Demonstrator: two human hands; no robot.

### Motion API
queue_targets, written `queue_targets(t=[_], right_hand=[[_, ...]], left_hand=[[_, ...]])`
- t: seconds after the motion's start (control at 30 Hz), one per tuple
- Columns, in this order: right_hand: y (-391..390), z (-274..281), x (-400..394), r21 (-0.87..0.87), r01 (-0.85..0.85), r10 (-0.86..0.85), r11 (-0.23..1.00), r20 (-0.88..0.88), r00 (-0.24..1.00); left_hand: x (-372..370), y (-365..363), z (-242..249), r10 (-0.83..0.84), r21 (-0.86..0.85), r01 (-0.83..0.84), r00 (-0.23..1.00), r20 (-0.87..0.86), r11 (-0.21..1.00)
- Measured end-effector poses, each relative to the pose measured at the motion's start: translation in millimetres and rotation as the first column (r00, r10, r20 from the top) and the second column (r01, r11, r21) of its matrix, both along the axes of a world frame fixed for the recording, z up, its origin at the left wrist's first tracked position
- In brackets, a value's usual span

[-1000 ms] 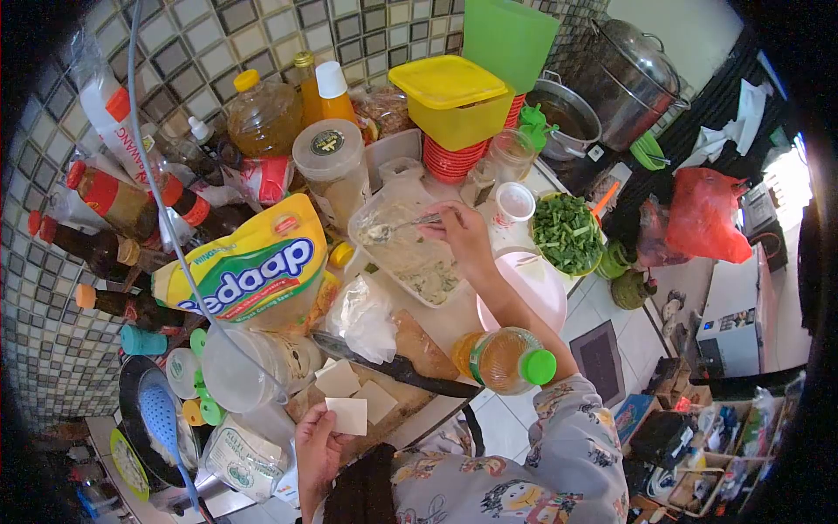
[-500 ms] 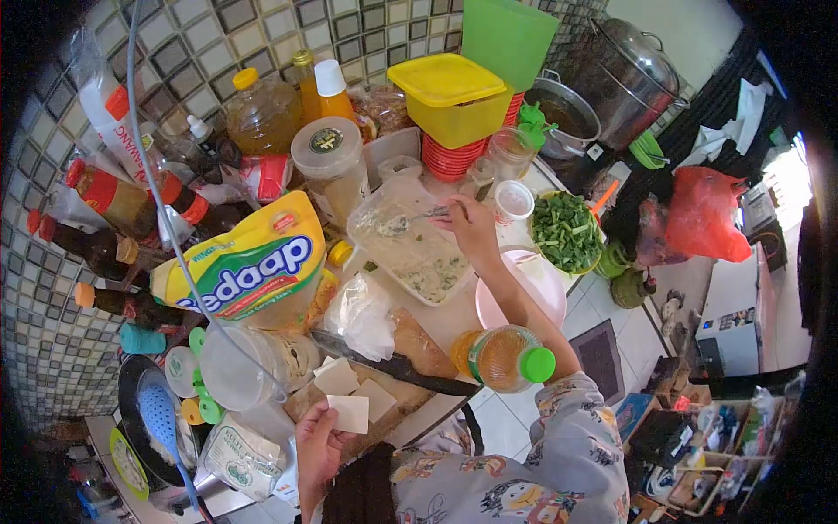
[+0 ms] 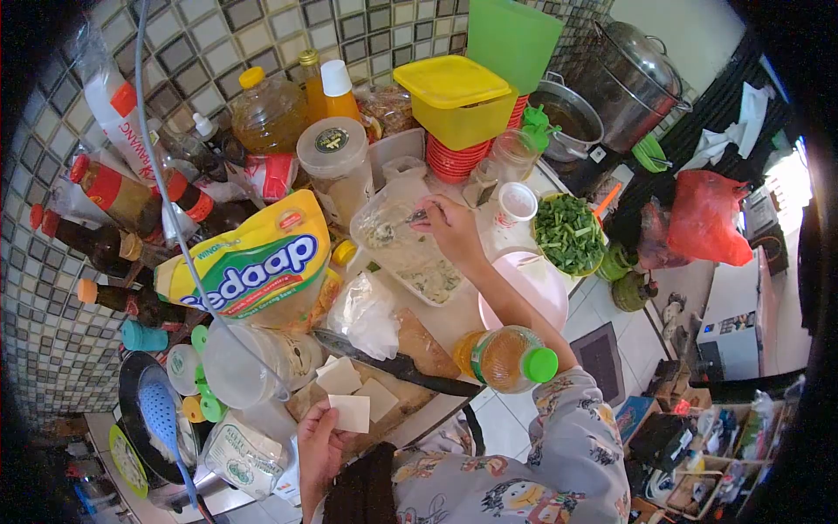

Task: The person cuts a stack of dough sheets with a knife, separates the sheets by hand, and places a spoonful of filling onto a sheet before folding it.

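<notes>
In my left hand [image 3: 321, 443] is a square, pale dumpling wrapper [image 3: 350, 413], pinched by its edge over the cutting board [image 3: 419, 341]. More loose wrappers [image 3: 339, 376] lie beside it on the board. My right hand [image 3: 450, 229] grips a metal spoon [image 3: 417, 216] inside a clear rectangular tub [image 3: 397, 194]. Pale filling with green bits [image 3: 434, 284] sits at the tub's near end, and some clings around the spoon, whose bowl is partly hidden. A black-handled knife [image 3: 410, 371] rests across the board next to a crumpled white plastic bag [image 3: 362, 316].
A green-capped oil bottle [image 3: 506, 358] stands under my right forearm. Beyond it are a pink plate [image 3: 532, 293] and a bowl of chopped greens [image 3: 567, 231]. A yellow pouch [image 3: 253, 253], a clear canister [image 3: 240, 367] and several bottles crowd the left. A grey cable [image 3: 188, 253] hangs in front.
My right hand has shifted slightly left, drawing the spoon along the tub's far left part. My left hand stays in place with the dumpling wrapper.
</notes>
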State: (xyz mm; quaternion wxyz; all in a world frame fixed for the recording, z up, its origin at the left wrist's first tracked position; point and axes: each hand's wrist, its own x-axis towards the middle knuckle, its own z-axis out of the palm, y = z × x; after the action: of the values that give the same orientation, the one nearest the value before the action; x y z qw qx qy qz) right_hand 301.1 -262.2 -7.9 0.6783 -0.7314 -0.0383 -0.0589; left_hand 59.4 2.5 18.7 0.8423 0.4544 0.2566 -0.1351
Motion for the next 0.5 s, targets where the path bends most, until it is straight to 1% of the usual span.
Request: queue_targets(t=[0.13,0.2,0.33,0.4,0.5], right_hand=[[-0.7,-3.0,5.0,0.050,0.000,0.000,0.999,-0.011,1.000],[-1.5,-1.9,7.0,0.157,-0.010,0.015,0.988,-0.030,0.999],[-6.1,-3.3,11.0,0.197,-0.017,0.034,0.980,-0.085,0.996],[-5.3,0.4,9.7,0.315,0.033,-0.001,0.948,-0.099,0.995],[-9.1,-3.9,14.1,0.358,0.020,0.019,0.934,-0.104,0.994]], left_hand=[[0.7,1.2,1.4,-0.016,-0.005,0.016,1.000,0.014,1.000],[0.1,2.2,0.4,-0.032,0.003,0.032,0.999,0.030,0.999],[-0.2,2.2,0.9,-0.027,-0.003,0.028,0.999,0.035,1.000],[-0.4,2.2,0.4,-0.021,-0.005,0.021,0.999,0.041,1.000],[-1.6,3.8,-1.4,-0.020,-0.004,0.020,0.998,0.052,1.000]])
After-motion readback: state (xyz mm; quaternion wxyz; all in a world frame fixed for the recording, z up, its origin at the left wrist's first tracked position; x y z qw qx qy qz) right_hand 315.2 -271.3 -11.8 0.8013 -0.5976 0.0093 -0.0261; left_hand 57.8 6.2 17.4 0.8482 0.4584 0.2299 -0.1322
